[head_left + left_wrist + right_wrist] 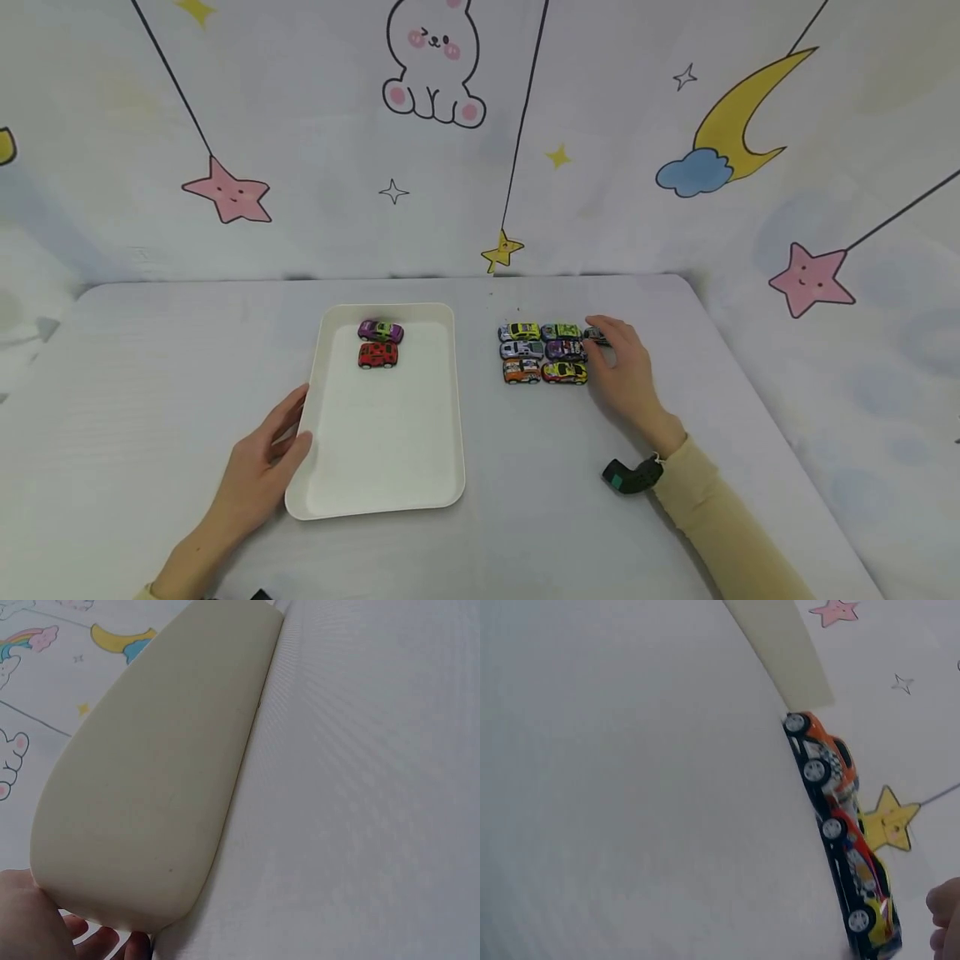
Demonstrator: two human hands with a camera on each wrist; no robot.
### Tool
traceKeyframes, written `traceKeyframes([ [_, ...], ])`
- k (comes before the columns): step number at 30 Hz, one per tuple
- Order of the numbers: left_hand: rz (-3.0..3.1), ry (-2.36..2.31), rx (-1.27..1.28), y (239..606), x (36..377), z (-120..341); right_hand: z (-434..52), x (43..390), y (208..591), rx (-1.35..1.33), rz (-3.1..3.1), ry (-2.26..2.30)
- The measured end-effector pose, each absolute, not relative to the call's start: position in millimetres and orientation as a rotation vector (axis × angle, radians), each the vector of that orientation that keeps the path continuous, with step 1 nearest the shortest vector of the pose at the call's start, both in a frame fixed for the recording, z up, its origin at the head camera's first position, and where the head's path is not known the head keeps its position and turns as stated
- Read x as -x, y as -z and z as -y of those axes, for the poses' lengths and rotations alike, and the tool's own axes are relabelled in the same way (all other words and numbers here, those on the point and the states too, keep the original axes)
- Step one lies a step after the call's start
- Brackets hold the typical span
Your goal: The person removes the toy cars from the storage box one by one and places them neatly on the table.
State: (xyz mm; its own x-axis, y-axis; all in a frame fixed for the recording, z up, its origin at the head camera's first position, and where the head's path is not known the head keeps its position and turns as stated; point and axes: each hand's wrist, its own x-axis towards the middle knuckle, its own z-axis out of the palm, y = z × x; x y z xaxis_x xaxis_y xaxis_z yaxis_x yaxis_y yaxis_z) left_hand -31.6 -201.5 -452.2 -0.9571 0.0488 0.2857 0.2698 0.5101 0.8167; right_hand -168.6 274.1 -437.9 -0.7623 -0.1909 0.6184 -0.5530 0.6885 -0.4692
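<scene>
Head view: we have the right hand (624, 372) on the table at the right end of a block of toy cars, fingers curled over a small dark car (596, 336) at the far right of the back row. We see the fingertips on it, but most of it is covered, so its colour and markings are unclear. The grip looks narrow, closed around that car.

The remaining six cars sit in three rows of two, packed side to side, touching or nearly so:
- back row: yellow-green car (520, 332), green car (562, 331)
- middle: silver-blue car (521, 349), purple car (565, 348)
- front: orange car (521, 370), yellow-red car (564, 372)

Right wrist view shows the orange one (823, 753) and the yellow-red one (862, 889) end to end, wheels on the table, black undersides, racing decals on the bodies. A fingertip shows at the frame's right edge.

The left hand (258, 471) lies on the near-left edge of the white tray (375, 492), thumb over the rim, fingers relaxed along the side wall. Left wrist view shows only the tray's plain cream outer wall (150, 787) and our fingers beneath the corner.

The tray is a rounded rectangle, well left of the car block. Inside, at its far end: a purple-green car (380, 331) and a red car (377, 355), one just behind the other.

The grey table (525, 500) stands in front of a cartoon backdrop (435, 67).
</scene>
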Motion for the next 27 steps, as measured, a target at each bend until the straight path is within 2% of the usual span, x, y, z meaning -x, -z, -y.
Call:
traceKeyframes([
  [16,2.539,1.439,0.264,454.6,31.5,202.1,-179.0,164.7,407.0,-0.982,2.308,-0.88],
  [27,2.527,1.44,0.275,454.0,31.5,203.2,-120.4,168.2,385.3,-1.132,2.499,-0.801],
])
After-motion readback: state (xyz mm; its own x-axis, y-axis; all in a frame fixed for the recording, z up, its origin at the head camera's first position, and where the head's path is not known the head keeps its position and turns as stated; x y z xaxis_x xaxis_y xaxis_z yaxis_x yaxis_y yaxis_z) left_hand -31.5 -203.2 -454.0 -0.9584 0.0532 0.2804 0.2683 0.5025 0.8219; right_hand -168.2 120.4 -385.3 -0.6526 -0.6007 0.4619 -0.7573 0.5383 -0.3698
